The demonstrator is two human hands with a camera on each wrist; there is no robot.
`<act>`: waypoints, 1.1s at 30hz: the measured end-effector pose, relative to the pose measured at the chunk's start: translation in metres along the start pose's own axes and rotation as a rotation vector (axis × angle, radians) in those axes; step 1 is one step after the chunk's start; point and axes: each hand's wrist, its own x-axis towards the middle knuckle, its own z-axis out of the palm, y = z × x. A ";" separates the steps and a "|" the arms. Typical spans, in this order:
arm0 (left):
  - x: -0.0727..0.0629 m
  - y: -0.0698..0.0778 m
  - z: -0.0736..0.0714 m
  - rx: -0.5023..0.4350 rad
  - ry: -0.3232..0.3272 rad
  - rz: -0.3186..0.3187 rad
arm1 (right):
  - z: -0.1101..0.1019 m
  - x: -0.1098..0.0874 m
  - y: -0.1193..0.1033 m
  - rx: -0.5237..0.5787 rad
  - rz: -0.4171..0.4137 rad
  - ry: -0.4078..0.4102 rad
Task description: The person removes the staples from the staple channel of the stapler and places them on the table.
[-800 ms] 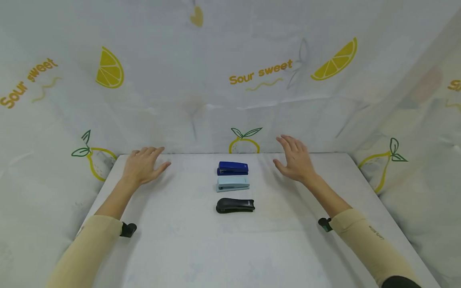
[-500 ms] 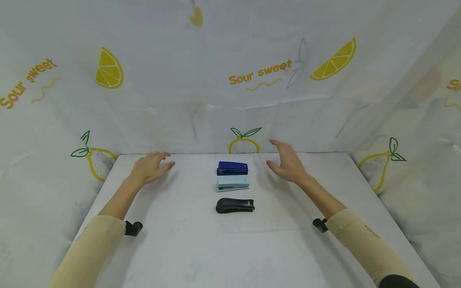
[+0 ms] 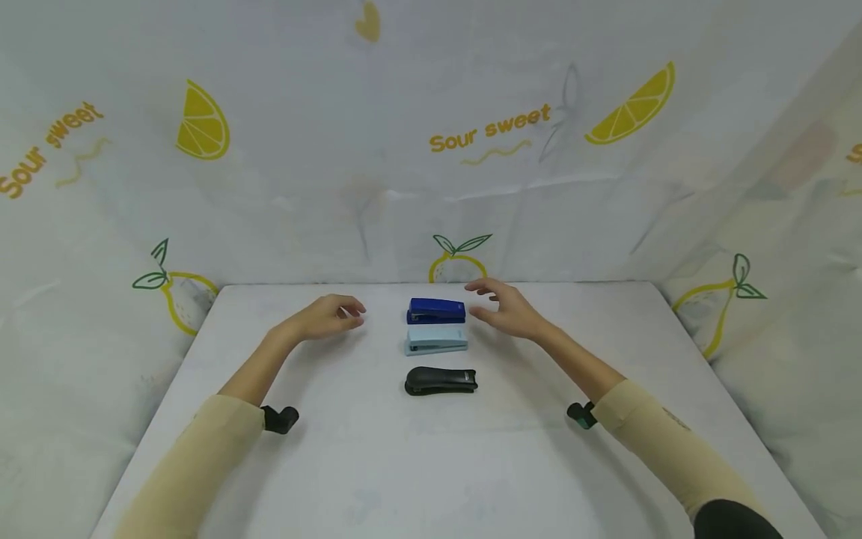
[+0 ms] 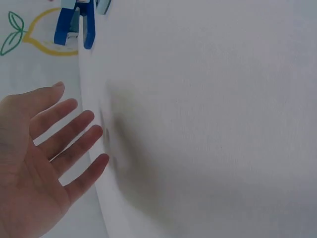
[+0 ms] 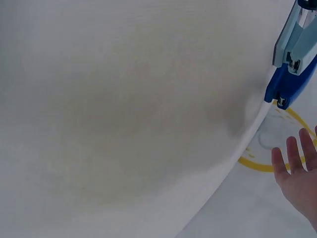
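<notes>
"Near the far edge of the table (image 3: 337, 464), what lies there?"

"Blue stapler (image 3: 435, 311) closest to that edge, about midway between the left and right corners. Pale blue stapler (image 3: 436, 340) next, on its near side. Black stapler (image 3: 441, 381) after a visible gap, further toward the near edge. All three lie roughly parallel to the far edge."

"Do the two blue ones touch?"

"Cannot tell; the head view sets them side by side, very close."

"And on either side?"

"Left hand (image 3: 328, 317) hangs between the far left corner and the blue stapler, apart from it. Fingers spread wide in the left wrist view, holding nothing. Right hand (image 3: 508, 309) just beside the blue stapler's right end, thumb and forefinger parted, holding nothing."

"Touching it?"

"A narrow gap shows between thumb and stapler."

"Surroundings?"

"Beyond the far edge, white sheet (image 3: 303, 165) printed with lemons (image 3: 204, 123) and 'Sour sweet'. Left sleeve (image 3: 195, 464) and right sleeve (image 3: 667, 442) both beige; a dark device (image 3: 281, 420) juts beside the left one."
</notes>
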 end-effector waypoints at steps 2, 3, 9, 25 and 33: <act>0.006 0.003 0.005 -0.023 -0.006 0.005 | 0.003 0.004 -0.002 0.019 -0.014 -0.012; 0.009 0.004 0.007 -0.030 -0.008 0.007 | 0.005 0.006 -0.003 0.027 -0.018 -0.018; 0.026 0.004 0.021 -0.073 0.000 0.028 | 0.017 0.022 -0.011 0.083 -0.028 -0.071; 0.062 0.011 0.048 -0.182 0.029 -0.005 | 0.035 0.050 -0.024 0.069 -0.017 -0.202; 0.070 0.009 0.052 -0.184 0.077 0.009 | 0.047 0.061 -0.028 0.023 -0.022 -0.237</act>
